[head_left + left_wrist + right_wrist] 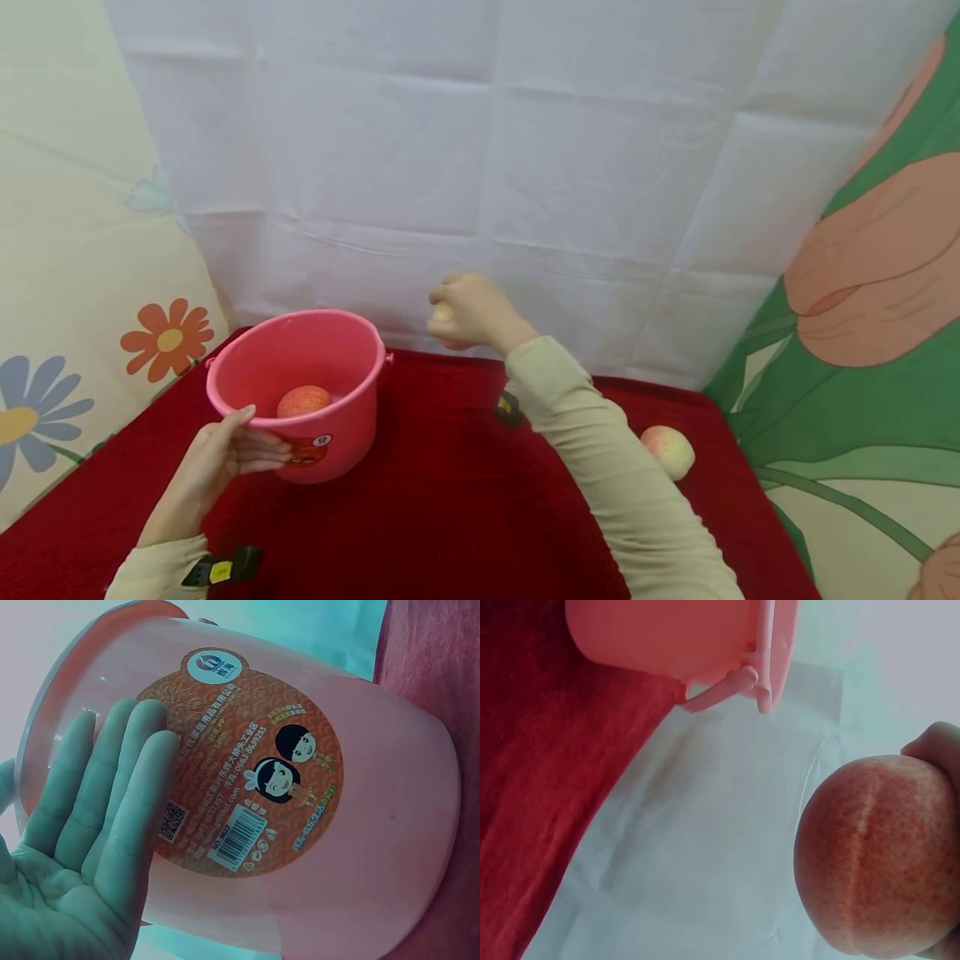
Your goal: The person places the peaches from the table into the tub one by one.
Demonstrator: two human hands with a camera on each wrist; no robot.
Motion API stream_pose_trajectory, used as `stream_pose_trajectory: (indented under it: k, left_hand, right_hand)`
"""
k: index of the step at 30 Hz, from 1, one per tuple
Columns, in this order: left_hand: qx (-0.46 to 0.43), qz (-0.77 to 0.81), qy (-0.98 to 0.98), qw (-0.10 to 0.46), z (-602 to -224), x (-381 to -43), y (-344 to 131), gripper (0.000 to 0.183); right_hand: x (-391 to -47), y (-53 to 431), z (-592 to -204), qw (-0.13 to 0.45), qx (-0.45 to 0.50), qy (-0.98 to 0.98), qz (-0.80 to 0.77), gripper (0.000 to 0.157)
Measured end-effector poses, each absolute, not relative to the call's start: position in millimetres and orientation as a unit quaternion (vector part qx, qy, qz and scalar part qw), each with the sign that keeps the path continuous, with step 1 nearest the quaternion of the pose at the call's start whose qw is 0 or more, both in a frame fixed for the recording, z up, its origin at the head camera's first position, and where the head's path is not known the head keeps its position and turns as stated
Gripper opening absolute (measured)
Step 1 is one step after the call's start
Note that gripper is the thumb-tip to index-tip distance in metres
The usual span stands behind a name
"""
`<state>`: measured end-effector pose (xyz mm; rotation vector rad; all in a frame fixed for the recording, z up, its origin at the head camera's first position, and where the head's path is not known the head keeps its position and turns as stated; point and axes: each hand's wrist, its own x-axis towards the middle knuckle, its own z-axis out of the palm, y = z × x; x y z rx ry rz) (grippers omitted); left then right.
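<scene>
A pink bucket (360, 417) stands at the left of the red cloth, a reddish peach (303, 401) inside it. My left hand (238, 446) grips its near rim, thumb over the edge and fingers along the outer wall. In the left wrist view those fingers (112, 772) lie extended against the round label (255, 772). Right of the bucket, my right hand (476, 310) is raised near the white backdrop. It holds another peach (877, 859), whose red side fills the right of the right wrist view. A pale yellow-pink peach (667, 452) lies on the cloth beyond my right forearm.
Red cloth (450, 500) covers the table, its far edge meeting a white sheet (450, 150). Flower-printed hangings (60, 250) border the left side, and a tulip print (885, 275) the right. The bucket's handle (724, 688) hangs at its side.
</scene>
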<state>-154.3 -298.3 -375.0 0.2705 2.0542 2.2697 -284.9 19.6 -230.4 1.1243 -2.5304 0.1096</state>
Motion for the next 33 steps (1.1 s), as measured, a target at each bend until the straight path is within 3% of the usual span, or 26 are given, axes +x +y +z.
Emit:
stream_pose_trajectory:
  k: [13,24,33]
  left_hand:
    - [0.089,0.738,0.668,0.036,-373.9,-151.9,-299.2,0.052]
    - [0.089,0.739,0.667,0.034,-373.9,-153.0,-297.8,0.05]
    - [0.094,0.739,0.667,0.031,-372.9,-151.3,-297.5,0.051]
  right_hand:
    - [-279.5,-2.9,-229.4,0.165,0.401,-0.898,0.073,0.028]
    - [-274.4,-25.7,-230.5,0.136,0.394,-0.906,0.077,0.034]
    - [-267.0,-41.0,-234.7,0.147,0.408,-0.895,0.105,0.03]
